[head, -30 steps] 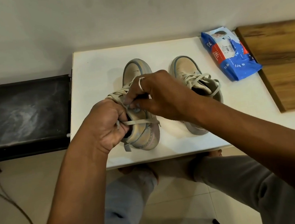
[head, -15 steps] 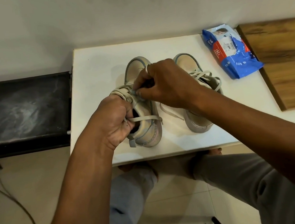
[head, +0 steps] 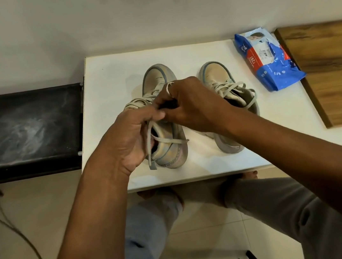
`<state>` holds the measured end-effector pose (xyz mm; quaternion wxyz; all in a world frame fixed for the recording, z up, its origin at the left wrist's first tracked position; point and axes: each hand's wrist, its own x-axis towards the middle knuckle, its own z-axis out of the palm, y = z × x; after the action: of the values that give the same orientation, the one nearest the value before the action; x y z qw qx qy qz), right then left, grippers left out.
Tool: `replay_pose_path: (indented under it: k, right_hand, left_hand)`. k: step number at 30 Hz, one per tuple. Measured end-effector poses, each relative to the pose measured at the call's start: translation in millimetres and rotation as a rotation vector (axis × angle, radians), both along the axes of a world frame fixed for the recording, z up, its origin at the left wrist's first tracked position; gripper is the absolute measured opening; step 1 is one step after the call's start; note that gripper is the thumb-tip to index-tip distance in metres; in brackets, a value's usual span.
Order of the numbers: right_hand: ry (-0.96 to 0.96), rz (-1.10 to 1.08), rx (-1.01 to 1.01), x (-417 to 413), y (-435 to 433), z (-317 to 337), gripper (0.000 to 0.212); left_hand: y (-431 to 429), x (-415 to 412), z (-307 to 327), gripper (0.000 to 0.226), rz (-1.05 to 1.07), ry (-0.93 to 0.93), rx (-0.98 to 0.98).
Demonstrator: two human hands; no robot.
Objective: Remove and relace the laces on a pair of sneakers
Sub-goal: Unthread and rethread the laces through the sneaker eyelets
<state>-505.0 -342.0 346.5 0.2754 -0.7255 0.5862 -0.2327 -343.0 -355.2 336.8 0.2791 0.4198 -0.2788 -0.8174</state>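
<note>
Standing toe-away on the white table (head: 108, 83), the left-hand sneaker (head: 155, 78) sat under both hands, its heel near the table's front edge. Its lace (head: 149, 147) was loose at the collar. One flat end hung down past the heel beside the left palm, and another strand crossed the shoe's opening and stuck out over the right side of the heel. The left hand (head: 132, 138) was curled at the shoe's left side, thumb and forefinger pinched on the lace just above the opening. The right hand (head: 192, 103) came in from the other side, fingers bent and tips meeting those of the left, pinching the same lace over the tongue; which strand each tip held was hidden by the knuckles. A pale ring (head: 168, 89) sat on one finger of the right hand.

The right-hand sneaker (head: 213, 74) stood just beside the first and parallel to it, partly behind the right wrist, with its second lace (head: 232, 85) slack and looped over the collar. Farther right a blue packet (head: 269, 63) lay at the table's back corner, its end reaching the edge of a wooden board (head: 331, 71). Left of the table stood a black bench (head: 25, 130), its top smeared with white, and a cable (head: 17, 232) trailed over the pale floor (head: 35, 210) below it. Under the table's front edge showed the person's two trouser legs (head: 148, 229) — one light blue-grey, one darker grey
</note>
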Motion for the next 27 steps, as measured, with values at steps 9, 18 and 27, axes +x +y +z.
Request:
replay_pose_path:
  k: [9,18,27]
  right_hand:
    - [0.137,-0.135,-0.028,-20,-16,-5,0.02]
    - [0.018,-0.027,0.201,-17,-19,8,0.017]
    - [0.15,-0.083,0.021,-12,-33,0,0.018]
  left_hand:
    - [1,-8,1,0.029,0.062,-0.182,-0.048]
    - [-2,-9,-2,0.026,0.229,-0.239,0.088]
    - [-2,-13,-8,0.022,0.19,-0.35,-0.033]
